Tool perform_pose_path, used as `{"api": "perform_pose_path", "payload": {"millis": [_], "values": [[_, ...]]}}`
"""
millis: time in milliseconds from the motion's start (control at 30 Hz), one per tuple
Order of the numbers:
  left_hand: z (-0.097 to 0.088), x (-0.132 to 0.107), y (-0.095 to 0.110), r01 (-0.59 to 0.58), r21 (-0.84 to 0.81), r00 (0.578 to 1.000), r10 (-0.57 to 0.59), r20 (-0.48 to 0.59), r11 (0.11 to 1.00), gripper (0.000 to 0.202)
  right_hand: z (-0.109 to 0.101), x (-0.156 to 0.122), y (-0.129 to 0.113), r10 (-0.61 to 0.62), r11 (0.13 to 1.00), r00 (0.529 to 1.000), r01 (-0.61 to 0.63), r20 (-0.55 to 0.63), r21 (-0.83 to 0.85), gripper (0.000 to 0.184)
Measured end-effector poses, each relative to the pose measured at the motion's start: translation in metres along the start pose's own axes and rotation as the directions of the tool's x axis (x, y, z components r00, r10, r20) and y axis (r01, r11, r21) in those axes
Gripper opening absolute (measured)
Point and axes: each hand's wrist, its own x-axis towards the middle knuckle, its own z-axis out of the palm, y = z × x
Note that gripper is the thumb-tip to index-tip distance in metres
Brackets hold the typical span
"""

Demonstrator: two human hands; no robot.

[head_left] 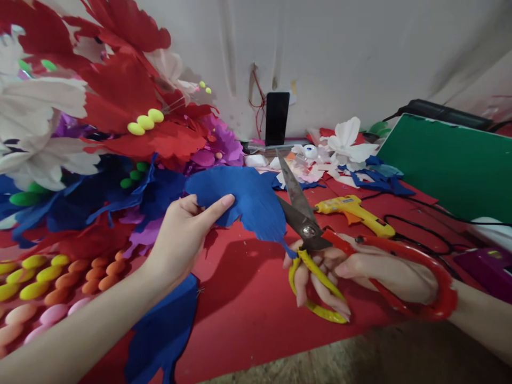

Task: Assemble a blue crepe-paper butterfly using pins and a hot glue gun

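My left hand (182, 234) pinches the left edge of a blue crepe-paper piece (244, 200) and holds it above the red sheet (248, 314). My right hand (360, 274) grips large scissors (308, 229) with one red and one yellow handle loop. The blades are open and their inner part meets the right edge of the blue paper. Another blue paper piece (162, 333) lies under my left forearm.
A heap of red, white, blue and purple paper flowers (100, 106) fills the left. Coloured foam ovals (44, 288) lie at lower left. A yellow glue gun (354, 210) with its black cord, a phone (277, 118) against the wall, white paper flowers (348, 141) and a green board (452, 165) stand behind.
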Motion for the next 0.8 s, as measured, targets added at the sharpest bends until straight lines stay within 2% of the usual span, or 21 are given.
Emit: {"api": "perform_pose_path", "payload": {"millis": [133,367,467,800], "values": [[0.000,-0.002,-0.004,0.035,0.042,0.999,-0.036,0.021,0.999,0.030,0.007,0.003,0.005,-0.032,0.995,0.999,0.034,-0.030,0.089,0.026],[0.004,-0.008,-0.007,0.022,0.040,0.998,-0.025,0.065,0.999,0.030,0.020,0.010,0.011,-0.080,0.983,0.991,0.096,-0.107,0.156,0.026],[0.005,-0.008,-0.007,0.005,0.047,0.998,-0.008,0.066,0.999,0.032,0.026,0.014,0.014,-0.086,0.976,0.988,0.109,-0.125,0.188,0.034],[0.000,-0.006,-0.008,-0.052,0.149,0.998,0.046,0.042,0.987,0.039,0.037,0.010,0.005,0.046,0.970,0.980,0.002,-0.195,0.242,0.042]]}}
